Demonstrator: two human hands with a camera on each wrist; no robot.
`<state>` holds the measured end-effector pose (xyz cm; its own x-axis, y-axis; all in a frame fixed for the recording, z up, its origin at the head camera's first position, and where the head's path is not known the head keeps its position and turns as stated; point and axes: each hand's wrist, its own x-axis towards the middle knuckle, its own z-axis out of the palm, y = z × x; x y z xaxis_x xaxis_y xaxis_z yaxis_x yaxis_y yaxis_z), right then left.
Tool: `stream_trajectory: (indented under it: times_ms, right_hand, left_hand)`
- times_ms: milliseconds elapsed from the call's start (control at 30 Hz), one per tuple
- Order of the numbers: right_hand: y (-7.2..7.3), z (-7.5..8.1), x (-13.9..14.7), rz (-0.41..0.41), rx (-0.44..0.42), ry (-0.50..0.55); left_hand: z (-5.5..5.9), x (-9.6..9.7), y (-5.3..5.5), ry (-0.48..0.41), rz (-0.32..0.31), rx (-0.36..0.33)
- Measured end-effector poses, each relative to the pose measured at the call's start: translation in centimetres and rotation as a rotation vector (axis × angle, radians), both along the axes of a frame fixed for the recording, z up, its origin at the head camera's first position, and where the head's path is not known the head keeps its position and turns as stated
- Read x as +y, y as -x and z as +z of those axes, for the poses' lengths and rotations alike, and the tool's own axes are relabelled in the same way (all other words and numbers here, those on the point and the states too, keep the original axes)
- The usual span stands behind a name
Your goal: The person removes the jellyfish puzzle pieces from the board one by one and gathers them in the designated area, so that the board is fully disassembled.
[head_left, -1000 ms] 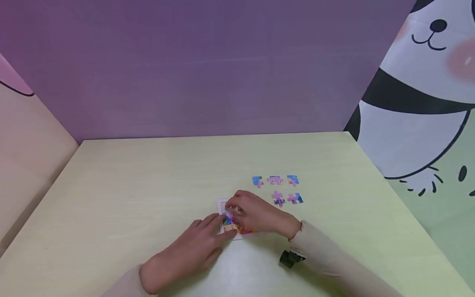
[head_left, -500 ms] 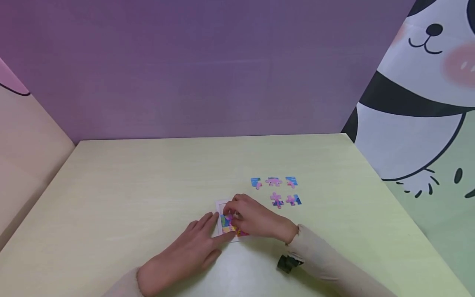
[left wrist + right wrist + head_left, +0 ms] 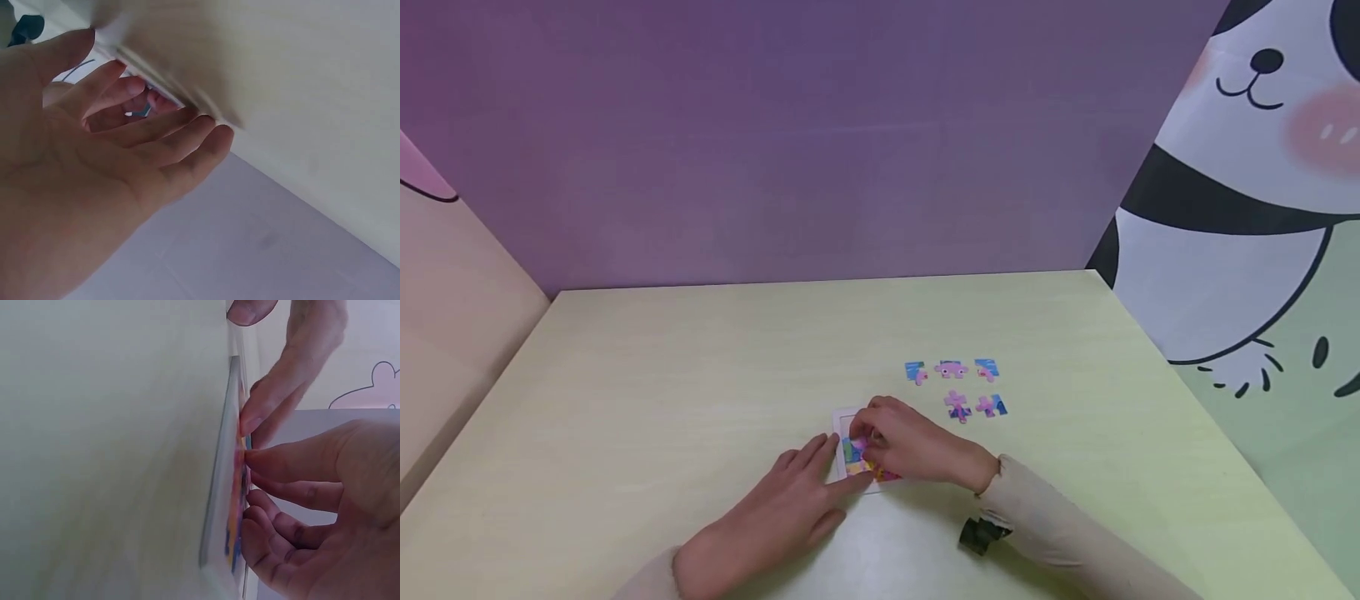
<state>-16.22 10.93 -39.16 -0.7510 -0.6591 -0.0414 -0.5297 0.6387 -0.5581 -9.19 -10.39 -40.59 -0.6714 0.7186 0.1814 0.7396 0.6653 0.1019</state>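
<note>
A small jigsaw puzzle in a white frame (image 3: 842, 425) lies on the table, its lower part filled with colourful pieces. My left hand (image 3: 778, 504) rests with straight fingers along the frame's left and near edges. Over the puzzle, my right hand (image 3: 917, 442) pinches a pink puzzle piece (image 3: 860, 444) between thumb and curled fingers, low against the picture. In the right wrist view, fingertips of the right hand (image 3: 312, 506) meet the surface of the puzzle (image 3: 236, 487). The right hand hides much of the frame's right side.
Several loose pink and blue puzzle pieces lie in two rows beyond the frame, among them a corner piece (image 3: 916, 372) and a cross-shaped piece (image 3: 957, 406). A pale table (image 3: 700, 358) meets a purple wall (image 3: 820, 150). A black device (image 3: 981, 535) hangs at the right wrist.
Both hands stay at the frame. The right fingers shift only slightly over the pink piece, and the whole head view drifts a little.
</note>
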Motion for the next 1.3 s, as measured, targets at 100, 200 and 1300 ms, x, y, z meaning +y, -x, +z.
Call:
stream_trajectory:
  times_ms: [100,200,1300]
  right_hand:
    - [-0.1,-0.1,-0.2,0.008,0.006,0.005]
    - [-0.3,-0.2,-0.3,-0.001,0.004,0.005]
    - [0.9,0.2,0.7,0.065,-0.153,0.157]
  left_hand:
    - [0.2,-0.1,-0.2,0.021,0.006,-0.022]
    - [0.4,-0.2,-0.2,0.034,0.003,-0.033]
    - [0.8,-0.5,0.0,0.082,-0.007,-0.043]
